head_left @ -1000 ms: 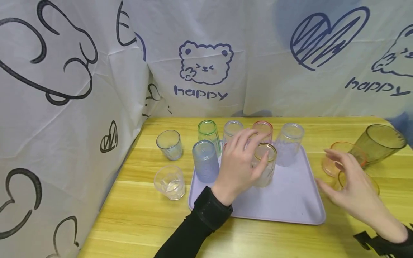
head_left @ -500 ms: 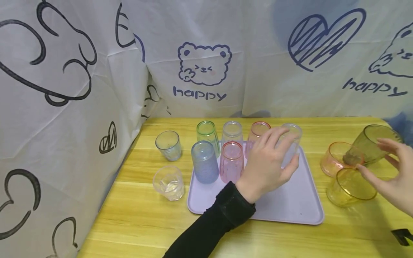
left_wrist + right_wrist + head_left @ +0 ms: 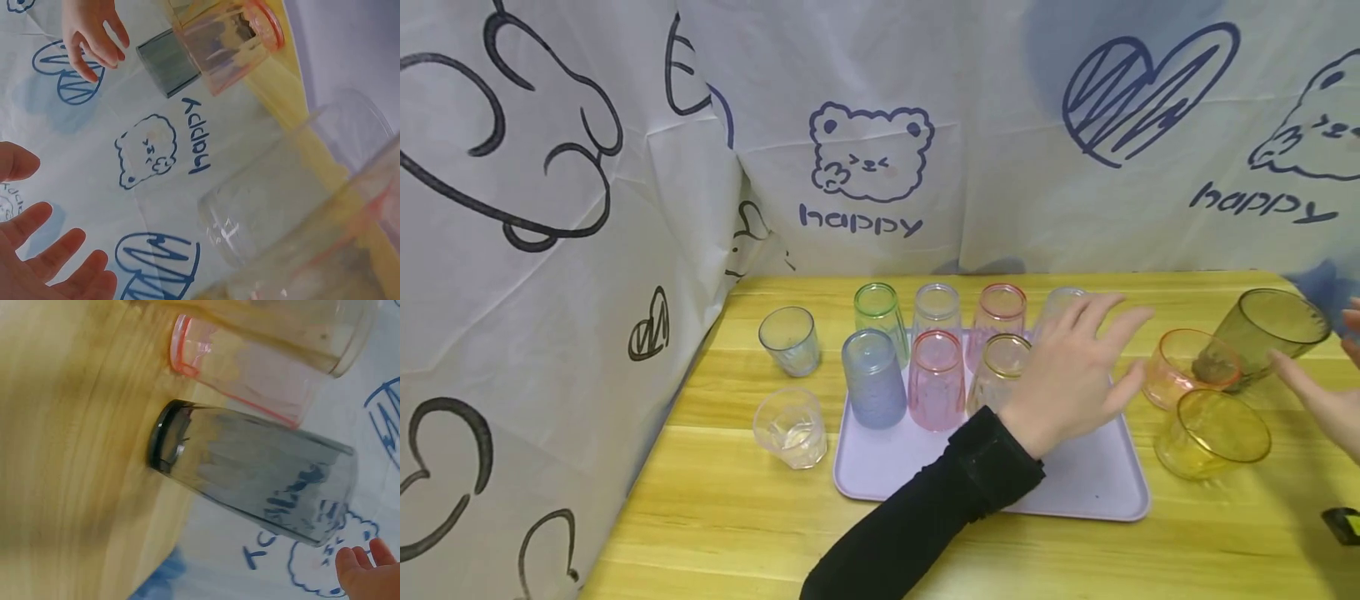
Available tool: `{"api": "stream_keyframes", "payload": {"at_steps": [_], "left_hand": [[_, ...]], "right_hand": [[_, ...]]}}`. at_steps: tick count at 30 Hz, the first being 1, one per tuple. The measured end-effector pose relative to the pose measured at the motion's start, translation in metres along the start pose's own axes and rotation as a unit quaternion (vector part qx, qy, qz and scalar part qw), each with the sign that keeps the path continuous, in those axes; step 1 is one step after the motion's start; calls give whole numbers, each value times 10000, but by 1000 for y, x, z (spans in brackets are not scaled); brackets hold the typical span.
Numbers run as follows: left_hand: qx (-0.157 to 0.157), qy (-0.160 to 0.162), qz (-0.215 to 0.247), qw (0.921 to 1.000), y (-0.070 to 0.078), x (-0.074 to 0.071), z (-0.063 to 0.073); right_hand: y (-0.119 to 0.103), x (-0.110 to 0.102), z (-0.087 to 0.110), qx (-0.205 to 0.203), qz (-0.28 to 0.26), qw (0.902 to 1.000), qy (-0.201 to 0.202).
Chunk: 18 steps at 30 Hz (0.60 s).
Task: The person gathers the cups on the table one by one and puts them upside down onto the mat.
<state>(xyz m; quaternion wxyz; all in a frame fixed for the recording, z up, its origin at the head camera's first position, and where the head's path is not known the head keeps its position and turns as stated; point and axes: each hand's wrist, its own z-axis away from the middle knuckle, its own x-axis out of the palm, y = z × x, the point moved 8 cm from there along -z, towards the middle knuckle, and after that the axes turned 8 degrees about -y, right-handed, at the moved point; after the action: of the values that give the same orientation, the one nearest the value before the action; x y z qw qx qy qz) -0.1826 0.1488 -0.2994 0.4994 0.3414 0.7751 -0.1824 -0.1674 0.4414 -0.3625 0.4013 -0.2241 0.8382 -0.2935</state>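
Hovering over the three o'clock side of the lilac tray (image 3: 1078, 487), the left hand (image 3: 1071, 375) is held with its fingers spread apart. From that hand, the gold-rimmed glass (image 3: 988, 383) is found at nine o'clock, a partly hidden clear glass (image 3: 1051, 310) at twelve, the orange glass (image 3: 1176, 385) at three, and the yellow glass (image 3: 1210, 442) at four. The right hand (image 3: 1333, 408), fingers also apart, is partly cut off; the dark glass (image 3: 1270, 333) is seen near it, at ten o'clock.
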Motion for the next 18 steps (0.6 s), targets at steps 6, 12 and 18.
{"api": "stream_keyframes", "payload": {"at_steps": [6,12,18], "left_hand": [[-56,-321,-108,9994,8,15,-14],[-68,-438,-239,9987,11,29,-17],[-160,-755,-353,9964,13,43,-21]], "right_hand": [[55,9,-8,1100,-93,9939,-84],[94,18,-13,1500,-266,9882,-177],[151,37,-21,1462,-498,9877,-251]]}}
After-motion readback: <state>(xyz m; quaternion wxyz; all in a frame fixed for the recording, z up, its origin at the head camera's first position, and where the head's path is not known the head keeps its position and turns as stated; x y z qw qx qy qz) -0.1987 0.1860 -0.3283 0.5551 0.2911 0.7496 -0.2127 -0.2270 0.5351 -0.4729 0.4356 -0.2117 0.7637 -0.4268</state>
